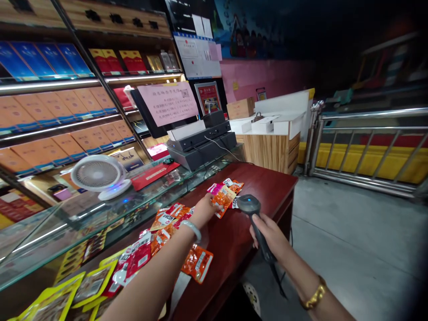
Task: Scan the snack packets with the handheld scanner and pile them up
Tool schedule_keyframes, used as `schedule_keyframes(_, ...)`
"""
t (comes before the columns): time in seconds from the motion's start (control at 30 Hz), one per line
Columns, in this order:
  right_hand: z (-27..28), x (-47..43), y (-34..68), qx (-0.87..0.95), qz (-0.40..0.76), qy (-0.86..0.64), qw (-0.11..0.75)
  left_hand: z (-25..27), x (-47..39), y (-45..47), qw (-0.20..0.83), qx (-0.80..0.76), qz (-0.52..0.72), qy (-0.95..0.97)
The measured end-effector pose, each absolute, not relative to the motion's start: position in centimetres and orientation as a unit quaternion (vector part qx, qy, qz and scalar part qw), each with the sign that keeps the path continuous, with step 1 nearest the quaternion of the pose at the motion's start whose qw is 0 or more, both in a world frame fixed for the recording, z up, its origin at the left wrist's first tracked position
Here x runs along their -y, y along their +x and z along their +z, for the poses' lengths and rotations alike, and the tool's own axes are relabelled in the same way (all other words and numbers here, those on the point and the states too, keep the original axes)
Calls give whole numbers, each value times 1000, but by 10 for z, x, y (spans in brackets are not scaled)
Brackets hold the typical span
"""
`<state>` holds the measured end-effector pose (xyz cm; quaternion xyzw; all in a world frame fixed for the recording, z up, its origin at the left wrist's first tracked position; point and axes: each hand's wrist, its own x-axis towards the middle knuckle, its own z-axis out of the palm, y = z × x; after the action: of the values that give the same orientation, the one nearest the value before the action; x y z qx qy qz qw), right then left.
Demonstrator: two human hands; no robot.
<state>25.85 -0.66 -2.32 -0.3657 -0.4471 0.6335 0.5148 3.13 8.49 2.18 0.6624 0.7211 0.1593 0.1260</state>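
Near centre, an orange packet [222, 201] is pinched by the left hand [204, 209]. Right of this, a scanner [250, 206] is gripped by the right hand [274, 236].

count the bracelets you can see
2, both worn: a pale bangle behind the left hand, which touches an orange packet, and a gold bracelet behind the right hand, which holds a handheld scanner.

Single view: your head cam faces forward and down, close over your left hand [204, 209], right hand [272, 235] and desk [230, 236]; shelves [53, 84] upper left, metal railing [371, 114] farther off right
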Motion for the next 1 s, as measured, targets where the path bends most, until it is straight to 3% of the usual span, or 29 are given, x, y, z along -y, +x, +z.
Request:
schedule_keyframes(0.33,11,11,238,532,661,-312,428,38,-20,6,145,-709,146,674)
schedule_keyframes(0.47,1,19,248,532,664,-317,419,57,-10,-34,118,-737,1,666)
schedule_keyframes(0.57,-8,23,259,523,660,-345,414,69,-17,-60,25,-735,-89,672)
schedule_keyframes(0.67,-15,25,265,517,658,-360,412,67,-39,-58,-55,-732,-43,677)
schedule_keyframes(1.0,-24,28,272,517,639,-389,417,8,-136,8,65,-796,71,597)
